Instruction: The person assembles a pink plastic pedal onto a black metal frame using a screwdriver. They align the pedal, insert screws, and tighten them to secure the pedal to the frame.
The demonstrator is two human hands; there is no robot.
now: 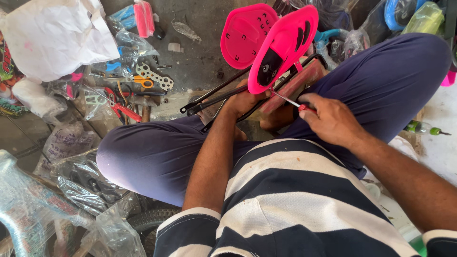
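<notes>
I sit cross-legged in dark blue trousers and a striped shirt. My left hand (245, 101) grips a black metal frame (216, 94) under a bright pink plastic seat (285, 38). A second pink seat piece (245, 33) with black slots stands behind it. My right hand (328, 118) holds a red-handled screwdriver (290, 101), its metal shaft pointing up-left at the underside of the pink seat. A reddish block (300, 81) lies beneath the frame.
On the concrete floor to the left lie red-handled pliers (119, 107), orange-handled scissors (143, 82), a white perforated metal bracket (154, 76) and plastic bags (90, 181). A white sack (57, 33) sits top left. A green-tipped tool (428, 129) lies at right.
</notes>
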